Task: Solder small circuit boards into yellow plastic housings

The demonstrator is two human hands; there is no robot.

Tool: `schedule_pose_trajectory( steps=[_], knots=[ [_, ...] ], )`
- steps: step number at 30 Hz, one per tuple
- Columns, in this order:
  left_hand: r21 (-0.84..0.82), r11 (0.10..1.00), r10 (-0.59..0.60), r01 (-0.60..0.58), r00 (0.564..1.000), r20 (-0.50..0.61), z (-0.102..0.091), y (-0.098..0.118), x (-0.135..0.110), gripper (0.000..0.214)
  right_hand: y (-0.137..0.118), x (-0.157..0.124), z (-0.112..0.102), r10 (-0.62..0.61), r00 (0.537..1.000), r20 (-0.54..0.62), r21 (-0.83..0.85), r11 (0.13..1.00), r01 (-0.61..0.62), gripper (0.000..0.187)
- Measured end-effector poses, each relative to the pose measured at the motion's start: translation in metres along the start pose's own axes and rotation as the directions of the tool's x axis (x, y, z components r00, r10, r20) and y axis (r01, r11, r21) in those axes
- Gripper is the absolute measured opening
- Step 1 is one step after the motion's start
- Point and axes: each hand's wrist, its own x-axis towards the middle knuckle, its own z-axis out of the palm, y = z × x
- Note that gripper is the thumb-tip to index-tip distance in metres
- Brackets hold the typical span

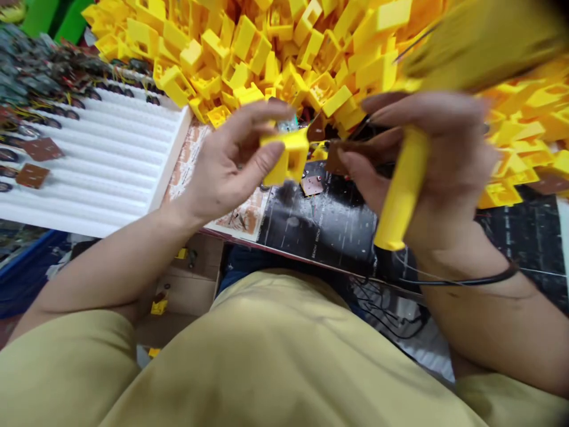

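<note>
My left hand (231, 160) is closed on a small yellow plastic housing (287, 157), pinched between thumb and fingers above the bench edge. My right hand (435, 160) is closed around a yellow handle-like tool (400, 196), whose lower end sticks out below the palm. Its kind is unclear. A large blurred yellow shape (480, 47) rises above that hand; whether it belongs to the tool I cannot tell. Near the right thumb and fingertips is a small brown board (336, 159), seemingly pinched there. A small circuit board (312, 185) lies on the dark bench top between the hands.
Yellow housings (267, 53) are heaped across the back of the bench. On the left, a white ridged tray (111, 160) holds wired parts (66, 112) and brown boards (42, 148). A blue bin (31, 267) stands below left. Black cables (391, 314) hang under the bench.
</note>
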Motion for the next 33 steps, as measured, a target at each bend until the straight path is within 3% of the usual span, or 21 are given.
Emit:
schedule_pose_trajectory(
  steps=[1,3,6,10,13,15,17,20,23,30,33],
  knots=[
    [0.093,0.994,-0.059,0.051,0.994,0.087,0.002,-0.003,-0.004,0.027,0.002,-0.006,0.002,0.011,0.998,0.060,-0.026,1.000,-0.010,0.041],
    [0.293,0.944,-0.232,0.152,0.937,0.262,0.005,-0.011,-0.014,0.029,0.007,-0.022,0.005,-0.001,0.980,0.198,-0.052,0.999,0.012,0.035],
    [0.524,0.847,-0.320,0.085,0.870,0.376,0.005,-0.016,-0.028,0.031,0.008,-0.049,0.006,-0.048,0.963,0.266,-0.134,0.987,0.086,0.031],
    [0.602,0.781,-0.208,-0.168,0.838,0.504,0.000,-0.010,-0.034,0.030,0.003,-0.073,0.007,-0.088,0.980,0.179,-0.271,0.953,0.136,0.035],
    [0.651,0.713,-0.054,-0.261,0.905,0.422,-0.001,-0.011,-0.022,0.032,0.001,-0.081,0.010,-0.117,0.986,0.118,-0.308,0.940,0.148,0.038],
    [0.686,0.648,0.032,-0.330,0.912,0.409,0.004,-0.015,-0.008,0.039,0.002,-0.083,0.012,-0.130,0.986,0.103,-0.320,0.934,0.156,0.041],
    [0.684,0.589,0.046,-0.431,0.863,0.504,0.012,-0.018,0.007,0.042,0.003,-0.084,0.013,-0.150,0.984,0.097,-0.336,0.926,0.174,0.045],
    [0.689,0.496,-0.043,-0.529,0.777,0.628,0.026,-0.019,0.025,0.029,0.003,-0.085,0.013,-0.159,0.983,0.090,-0.359,0.916,0.181,0.047],
    [0.709,0.395,-0.092,-0.584,0.743,0.663,0.032,-0.015,0.030,0.015,0.002,-0.086,0.013,-0.140,0.987,0.078,-0.377,0.912,0.159,0.045],
    [0.723,0.179,0.164,-0.667,0.745,0.647,0.032,0.004,-0.004,0.021,0.003,-0.079,0.014,0.021,0.998,0.062,-0.222,0.975,-0.007,0.032],
    [0.644,0.255,0.260,-0.721,0.693,0.673,0.041,0.004,-0.024,0.022,0.005,-0.074,0.015,0.035,0.998,0.050,-0.223,0.974,-0.023,0.031]
  ],
)
